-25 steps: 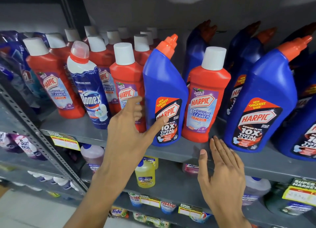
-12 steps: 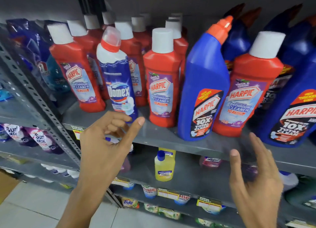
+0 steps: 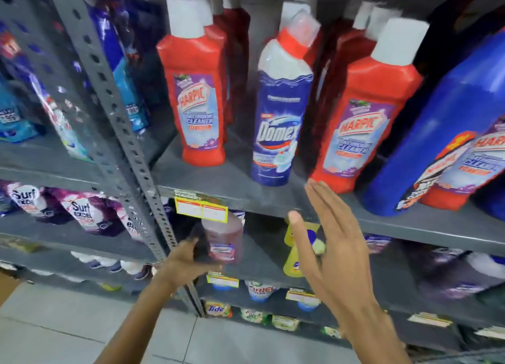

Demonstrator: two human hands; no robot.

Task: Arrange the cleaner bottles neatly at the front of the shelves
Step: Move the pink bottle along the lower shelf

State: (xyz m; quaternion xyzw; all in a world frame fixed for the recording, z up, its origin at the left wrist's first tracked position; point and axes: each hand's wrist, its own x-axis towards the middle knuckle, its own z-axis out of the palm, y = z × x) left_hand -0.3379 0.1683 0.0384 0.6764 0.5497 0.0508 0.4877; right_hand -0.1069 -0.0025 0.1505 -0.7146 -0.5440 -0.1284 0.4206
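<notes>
Right hand (image 3: pixel 332 250) at 5 o'clock: fingers spread wide, holding nothing, in front of the upper shelf (image 3: pixel 273 199) edge. Left hand (image 3: pixel 185 262) at 6 o'clock: curled around a purple bottle (image 3: pixel 222 240) on the lower shelf. Beyond, at 12 o'clock, the Domex bottle (image 3: pixel 281 112) stands upright between two red Harpic bottles (image 3: pixel 196 101), near the upper shelf front

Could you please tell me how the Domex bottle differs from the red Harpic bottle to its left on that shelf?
The Domex bottle is dark blue with a white shoulder and an angled, clear-covered red neck; the red Harpic bottle is red, squarer, with a straight white cap. Domex stands nearer the shelf edge. Both stand upright, labels forward.
</notes>
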